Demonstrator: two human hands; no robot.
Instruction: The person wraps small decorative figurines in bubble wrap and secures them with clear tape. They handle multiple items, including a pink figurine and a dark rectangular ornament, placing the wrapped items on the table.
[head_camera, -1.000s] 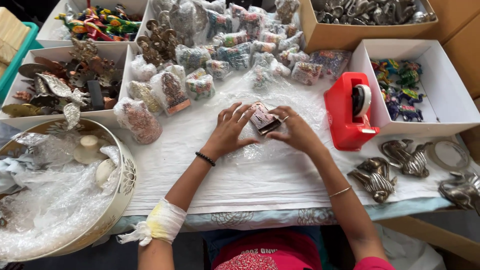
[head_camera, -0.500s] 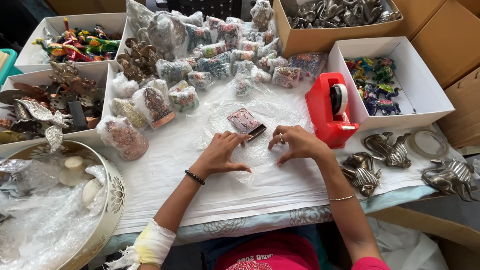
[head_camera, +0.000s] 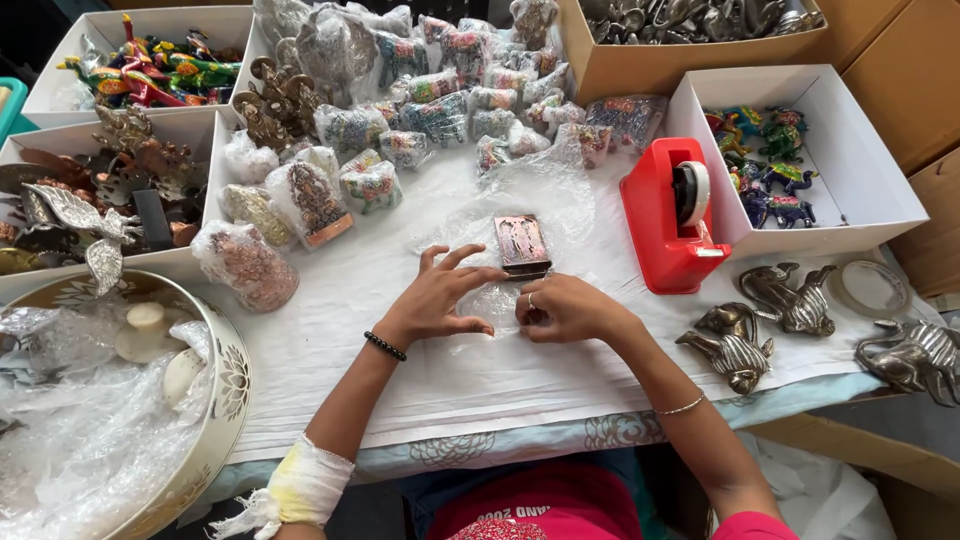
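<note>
A small rectangular copper-coloured plaque (head_camera: 522, 244) lies flat on a sheet of clear plastic wrap (head_camera: 520, 200) spread over the white tablecloth. My left hand (head_camera: 440, 298) rests flat on the wrap just left of the plaque, fingers spread, index tip touching the plaque's near edge. My right hand (head_camera: 565, 308) is curled, pinching the near edge of the wrap just below the plaque. A black bead bracelet sits on my left wrist, and a thin bangle on the right.
A red tape dispenser (head_camera: 672, 215) stands right of the plaque. Metal animal figures (head_camera: 790, 298) lie at the right. Several wrapped figurines (head_camera: 320, 195) crowd the back left. White boxes (head_camera: 800, 150) hold painted figures. A round tin (head_camera: 150, 400) with plastic sits at the near left.
The plaque has gone from my hands down onto the plastic wrap. Both hands have dropped to the table at its near edge, and the right hand has closed on the wrap.
</note>
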